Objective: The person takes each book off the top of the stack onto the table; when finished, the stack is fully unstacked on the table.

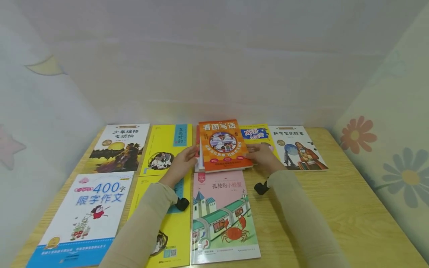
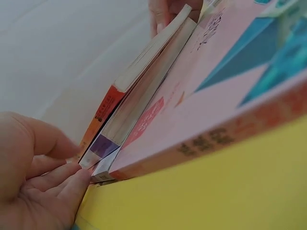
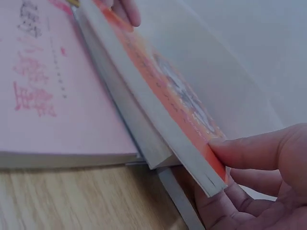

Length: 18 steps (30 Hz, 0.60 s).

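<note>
An orange book (image 1: 222, 145) with a round cartoon picture lies slightly askew over another book, whose white and purple spine (image 2: 104, 145) shows below it. My right hand (image 1: 264, 154) grips the orange book's right edge, thumb on the cover and fingers beneath. At the spine side, my left hand (image 1: 182, 163) holds the book's left edge, its fingertips (image 2: 82, 177) close against the lower book too. A gap shows between the two books in the right wrist view. Just in front lies a pink crab book (image 1: 224, 216).
Left of the stack are yellow books (image 1: 167, 149), a sunset-cover book (image 1: 117, 149) and a white and blue book (image 1: 87, 216). To the right lie a yellow and blue book (image 1: 256, 134) and a white book with a telescope (image 1: 298, 149). The wooden table (image 1: 338, 212) meets a pale wall behind.
</note>
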Available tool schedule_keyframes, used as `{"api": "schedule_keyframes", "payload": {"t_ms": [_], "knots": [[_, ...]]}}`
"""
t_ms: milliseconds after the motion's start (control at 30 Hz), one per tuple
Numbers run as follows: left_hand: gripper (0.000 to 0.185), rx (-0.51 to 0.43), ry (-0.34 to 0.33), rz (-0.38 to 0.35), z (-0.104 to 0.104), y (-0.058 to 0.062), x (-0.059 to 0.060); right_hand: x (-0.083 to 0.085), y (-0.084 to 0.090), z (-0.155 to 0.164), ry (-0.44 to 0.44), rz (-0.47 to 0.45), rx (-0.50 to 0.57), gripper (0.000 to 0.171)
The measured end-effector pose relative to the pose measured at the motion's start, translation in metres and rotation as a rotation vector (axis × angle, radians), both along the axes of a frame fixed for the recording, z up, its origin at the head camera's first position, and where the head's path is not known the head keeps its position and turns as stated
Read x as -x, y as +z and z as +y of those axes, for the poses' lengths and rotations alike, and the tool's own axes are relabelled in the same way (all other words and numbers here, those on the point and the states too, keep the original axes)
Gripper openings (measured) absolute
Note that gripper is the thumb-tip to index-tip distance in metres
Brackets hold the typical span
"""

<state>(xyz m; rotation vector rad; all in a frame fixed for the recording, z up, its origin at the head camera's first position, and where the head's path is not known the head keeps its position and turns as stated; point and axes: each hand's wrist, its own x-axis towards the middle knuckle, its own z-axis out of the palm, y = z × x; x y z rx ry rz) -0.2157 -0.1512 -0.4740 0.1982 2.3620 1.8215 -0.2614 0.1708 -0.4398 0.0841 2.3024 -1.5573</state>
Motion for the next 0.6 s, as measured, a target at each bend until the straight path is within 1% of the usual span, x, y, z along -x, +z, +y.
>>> {"api": "schedule_keyframes", "payload": {"t_ms": [100,167,333,400,433,500,600], "knots": [[0.055,0.015,0.011,-0.007,0.000,0.000,-0.001,-0.001,0.000,0.002,-0.002,-0.016,0.042,0.059],[0.052,0.037,0.036,-0.004,-0.001,0.000,-0.001,-0.002,0.000,0.004,0.002,-0.021,0.066,0.060],[0.047,0.142,0.111,0.078,-0.010,0.001,-0.003,-0.004,0.000,0.005,0.001,-0.027,0.097,0.061],[0.048,0.222,0.117,0.116,-0.013,0.002,-0.003,-0.005,0.000,0.005,0.000,-0.025,0.099,0.061],[0.050,0.273,0.108,0.128,-0.014,0.003,-0.003,-0.005,0.000,0.005,0.001,-0.025,0.102,0.061],[0.053,0.402,0.069,0.140,-0.014,0.006,-0.003,-0.005,0.000,0.005,0.003,-0.028,0.113,0.061],[0.060,0.597,-0.034,0.152,-0.013,0.008,-0.003,-0.004,0.000,0.005,0.000,-0.041,0.138,0.059]]}}
